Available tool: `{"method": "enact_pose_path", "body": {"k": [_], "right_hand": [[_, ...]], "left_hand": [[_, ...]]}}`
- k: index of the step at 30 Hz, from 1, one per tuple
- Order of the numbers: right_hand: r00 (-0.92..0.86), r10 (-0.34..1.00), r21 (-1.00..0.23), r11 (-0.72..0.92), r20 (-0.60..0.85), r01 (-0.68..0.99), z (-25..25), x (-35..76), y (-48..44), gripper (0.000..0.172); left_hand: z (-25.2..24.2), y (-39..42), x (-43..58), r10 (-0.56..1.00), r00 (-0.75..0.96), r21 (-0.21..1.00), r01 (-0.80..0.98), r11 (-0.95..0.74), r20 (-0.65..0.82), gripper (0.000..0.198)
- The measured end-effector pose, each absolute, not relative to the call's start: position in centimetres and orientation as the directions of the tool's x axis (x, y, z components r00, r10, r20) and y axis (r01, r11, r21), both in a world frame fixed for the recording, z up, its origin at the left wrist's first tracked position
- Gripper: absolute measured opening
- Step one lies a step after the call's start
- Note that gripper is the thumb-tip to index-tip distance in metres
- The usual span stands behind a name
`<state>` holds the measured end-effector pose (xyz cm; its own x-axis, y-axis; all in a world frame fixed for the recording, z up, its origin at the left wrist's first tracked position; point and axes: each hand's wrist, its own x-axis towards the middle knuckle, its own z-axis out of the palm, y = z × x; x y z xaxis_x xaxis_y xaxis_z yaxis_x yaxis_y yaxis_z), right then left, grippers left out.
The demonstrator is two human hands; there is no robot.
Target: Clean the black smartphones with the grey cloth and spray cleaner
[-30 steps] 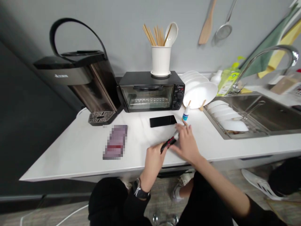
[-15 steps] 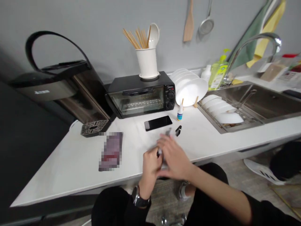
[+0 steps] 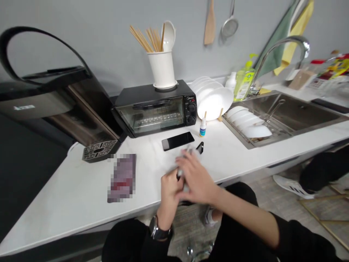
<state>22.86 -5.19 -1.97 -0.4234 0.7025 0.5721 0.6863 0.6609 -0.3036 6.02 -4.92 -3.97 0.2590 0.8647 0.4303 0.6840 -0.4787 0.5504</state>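
My left hand (image 3: 168,186), a watch on its wrist, is closed around a slim dark pen-like tool (image 3: 178,175) just above the front edge of the white counter (image 3: 68,203). My right hand (image 3: 196,179) lies across that tool with its fingers curled, and something pale and blurred shows at its fingertips. A small black cap (image 3: 200,147) lies on the counter just beyond my hands. Beside it are a black phone (image 3: 177,141) and a small white dropper bottle (image 3: 202,127).
A black toaster oven (image 3: 155,109) with a white utensil holder (image 3: 161,69) on top stands behind. A dark water dispenser (image 3: 54,102) is at the left, a pixelated flat item (image 3: 122,177) in front of it. White plates (image 3: 215,103) and a steel sink (image 3: 286,116) are at the right.
The black cap, on the tool a second ago, now lies on the counter. Both hands have drawn back toward the counter's front edge, and the view has swung to the right.
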Motion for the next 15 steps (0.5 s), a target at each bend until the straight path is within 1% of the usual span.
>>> {"method": "enact_pose_path", "body": {"k": [2,3,4,6,7,9,10,12,14,15], "right_hand": [[-0.543,0.63,-0.259,0.751,0.555,0.607,-2.3,22.9,-5.3,0.097],[-0.496,0.655,-0.261,0.717,0.571,0.646,-2.4,23.0,-5.3,0.093],[-0.412,0.698,-0.277,0.65,0.586,0.707,-2.5,23.3,-5.2,0.09],[-0.308,0.74,-0.302,0.564,0.599,0.768,-2.7,23.7,-4.9,0.087],[-0.338,0.732,-0.292,0.586,0.592,0.756,-2.7,23.8,-4.8,0.087],[-0.498,0.67,-0.24,0.698,0.551,0.674,-2.5,23.9,-4.8,0.086],[-0.547,0.647,-0.222,0.729,0.531,0.648,-2.4,23.8,-4.8,0.085],[-0.454,0.708,-0.242,0.648,0.541,0.722,-2.1,23.8,-5.0,0.085],[-0.286,0.766,-0.306,0.526,0.576,0.793,-1.9,23.6,-5.2,0.09],[-0.325,0.74,-0.313,0.58,0.589,0.752,-1.8,23.4,-5.2,0.093]], "left_hand": [[-4.0,-5.0,6.1,0.87,0.259,0.548,0.691,-0.471,0.42,0.015],[-4.0,-5.1,6.2,0.872,0.253,0.557,0.687,-0.467,0.419,0.016],[-3.9,-5.2,6.3,0.873,0.249,0.569,0.677,-0.466,0.419,0.018],[-3.8,-5.3,6.6,0.873,0.249,0.597,0.649,-0.471,0.419,0.02],[-3.7,-5.2,6.6,0.874,0.249,0.608,0.639,-0.471,0.416,0.019],[-3.7,-5.2,6.7,0.88,0.242,0.616,0.638,-0.462,0.409,0.019],[-3.7,-5.2,6.6,0.881,0.239,0.613,0.643,-0.458,0.407,0.02],[-3.8,-5.2,6.5,0.882,0.234,0.608,0.65,-0.455,0.409,0.02],[-3.8,-5.1,6.3,0.886,0.226,0.608,0.658,-0.445,0.404,0.019],[-3.7,-5.1,6.2,0.89,0.222,0.603,0.668,-0.436,0.397,0.019]]}}
